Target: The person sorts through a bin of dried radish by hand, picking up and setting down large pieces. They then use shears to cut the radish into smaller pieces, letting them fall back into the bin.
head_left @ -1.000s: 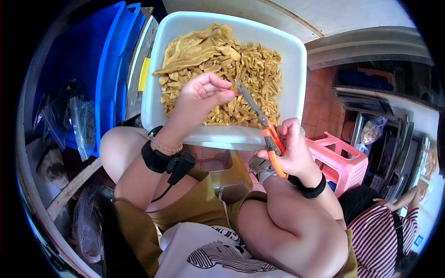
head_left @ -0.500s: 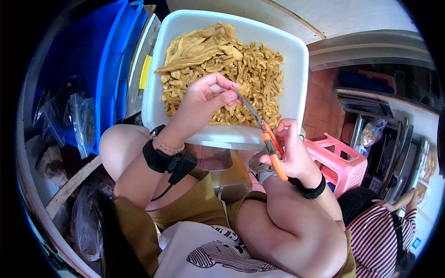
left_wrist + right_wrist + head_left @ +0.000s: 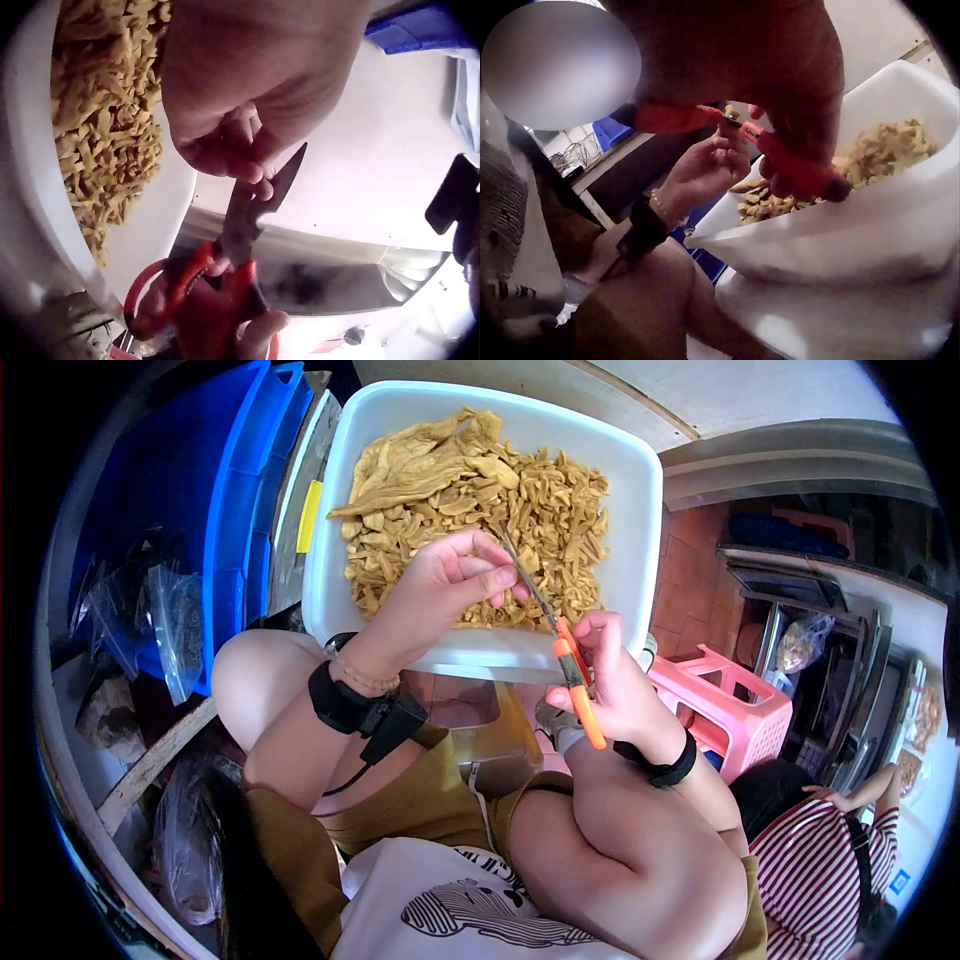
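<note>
right fingers [image 3: 602,624] grip orange-handled scissors [image 3: 568,648]; left fingers [image 3: 474,547] curled beside blades [image 3: 532,582].

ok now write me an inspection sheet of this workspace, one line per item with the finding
surface: white tub, walls visible; what supports it is unclear
job's things: orange-handled scissors, blades spread in the left wrist view; tan strips heaped in the tub, larger pieces at its far left
clutter: clear plastic bags by the blue crates
grippers: bare hands; left hand seems to pinch a small piece at the blades, right hand holds the scissors
cables: black cord from the left wrist's black device
surroundings: pink stool and a person in a striped top, both at right
</note>
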Demonstrator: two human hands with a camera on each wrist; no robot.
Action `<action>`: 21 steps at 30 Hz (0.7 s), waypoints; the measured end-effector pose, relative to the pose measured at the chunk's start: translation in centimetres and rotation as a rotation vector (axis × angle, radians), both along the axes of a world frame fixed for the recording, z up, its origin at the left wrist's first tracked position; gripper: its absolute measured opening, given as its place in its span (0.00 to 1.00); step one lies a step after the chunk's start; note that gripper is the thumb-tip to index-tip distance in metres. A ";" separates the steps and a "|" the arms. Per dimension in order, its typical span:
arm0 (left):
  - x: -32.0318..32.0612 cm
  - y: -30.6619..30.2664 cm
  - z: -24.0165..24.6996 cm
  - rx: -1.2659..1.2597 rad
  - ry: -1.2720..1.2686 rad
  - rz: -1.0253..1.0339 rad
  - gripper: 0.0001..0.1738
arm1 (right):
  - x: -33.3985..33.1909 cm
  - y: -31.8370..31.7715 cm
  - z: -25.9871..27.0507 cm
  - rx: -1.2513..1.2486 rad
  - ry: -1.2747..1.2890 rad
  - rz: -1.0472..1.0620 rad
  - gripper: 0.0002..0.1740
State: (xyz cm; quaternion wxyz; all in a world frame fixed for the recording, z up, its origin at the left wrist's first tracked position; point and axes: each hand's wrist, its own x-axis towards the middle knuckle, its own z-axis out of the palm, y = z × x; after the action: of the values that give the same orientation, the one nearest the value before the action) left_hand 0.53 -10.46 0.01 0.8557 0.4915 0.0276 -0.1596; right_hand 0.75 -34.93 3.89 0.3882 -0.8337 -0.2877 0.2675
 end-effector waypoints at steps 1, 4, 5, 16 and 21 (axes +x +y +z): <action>0.0 0.0 -0.2 -0.023 0.002 -0.017 0.06 | -0.1 0.0 -0.1 0.014 -0.001 -0.007 0.41; 0.0 -0.1 -0.8 -0.133 0.018 -0.035 0.07 | -0.1 0.2 0.1 0.026 0.035 -0.035 0.41; 0.0 -0.1 -0.9 -0.133 0.019 -0.035 0.07 | -0.2 0.3 0.2 0.024 0.072 -0.055 0.40; 0.2 1.0 -1.7 -0.334 0.148 0.095 0.04 | -0.9 0.1 0.3 -0.094 -0.041 -0.088 0.34; 0.6 1.3 -1.6 -0.263 0.147 0.078 0.05 | -0.7 0.6 1.1 -0.110 -0.039 -0.088 0.32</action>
State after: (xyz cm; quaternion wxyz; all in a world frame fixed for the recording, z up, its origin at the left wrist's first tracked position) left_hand 1.09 -9.14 -1.61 0.9140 0.3606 0.0883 -0.1639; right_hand 0.08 -34.31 5.00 0.3477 -0.8705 -0.2432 0.2494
